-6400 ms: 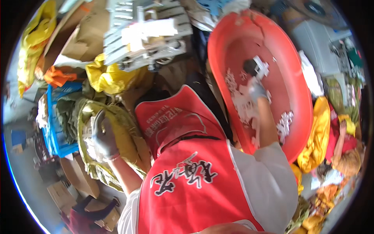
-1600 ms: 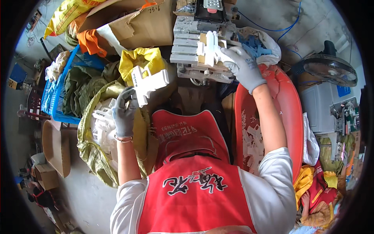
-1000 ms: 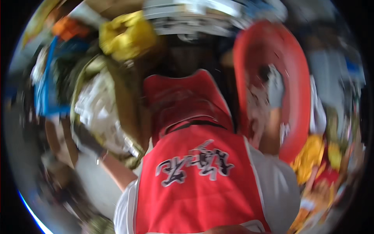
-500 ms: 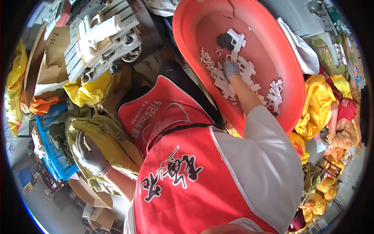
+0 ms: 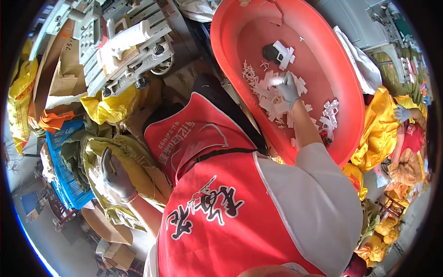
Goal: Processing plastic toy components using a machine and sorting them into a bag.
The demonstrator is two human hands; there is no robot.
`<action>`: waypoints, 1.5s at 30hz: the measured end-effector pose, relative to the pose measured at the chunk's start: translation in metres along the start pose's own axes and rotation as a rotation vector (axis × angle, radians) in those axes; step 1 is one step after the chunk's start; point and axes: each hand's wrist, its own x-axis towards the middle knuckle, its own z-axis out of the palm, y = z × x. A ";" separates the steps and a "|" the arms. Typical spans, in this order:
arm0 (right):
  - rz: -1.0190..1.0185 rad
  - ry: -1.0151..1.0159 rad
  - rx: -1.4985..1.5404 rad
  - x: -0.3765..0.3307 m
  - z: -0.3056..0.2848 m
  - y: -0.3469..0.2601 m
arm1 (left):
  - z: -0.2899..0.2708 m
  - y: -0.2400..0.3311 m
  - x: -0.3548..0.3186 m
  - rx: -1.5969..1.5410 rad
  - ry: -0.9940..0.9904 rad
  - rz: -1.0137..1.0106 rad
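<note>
White plastic pieces [image 5: 277,99]: small, flat, branched; scattered and loosely heaped across tub bottom; one held up in gloved fingers.
Red tub [image 5: 350,83]: large oval plastic basin, tilted, rim chipped at top; pieces and one dark block [image 5: 270,52] lying inside.
Yellow-green sack [image 5: 138,173]: woven, crumpled, mouth open, pale contents seen inside; pressed under gloved hand at lower left.

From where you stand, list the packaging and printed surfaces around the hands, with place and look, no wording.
Cardboard sheets: upper left, flat, brown.
Yellow sack: under the white plastic frames, crumpled.
Olive-yellow sack: by the left hand, open, woven.
Blue crate: far left, latticed.
Small carton: bottom left, brown.
Red vest: centre, white printed characters.
</note>
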 end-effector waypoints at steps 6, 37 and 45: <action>-0.292 -0.205 -0.696 -0.024 -0.004 0.075 | 0.015 0.015 0.030 -0.103 0.041 0.096; -0.550 -0.264 0.401 -0.023 0.079 -0.351 | 0.038 0.065 0.188 -0.750 0.130 0.124; -1.288 -0.222 -0.314 0.003 0.156 -0.438 | 0.016 0.001 0.097 -0.823 0.248 -0.045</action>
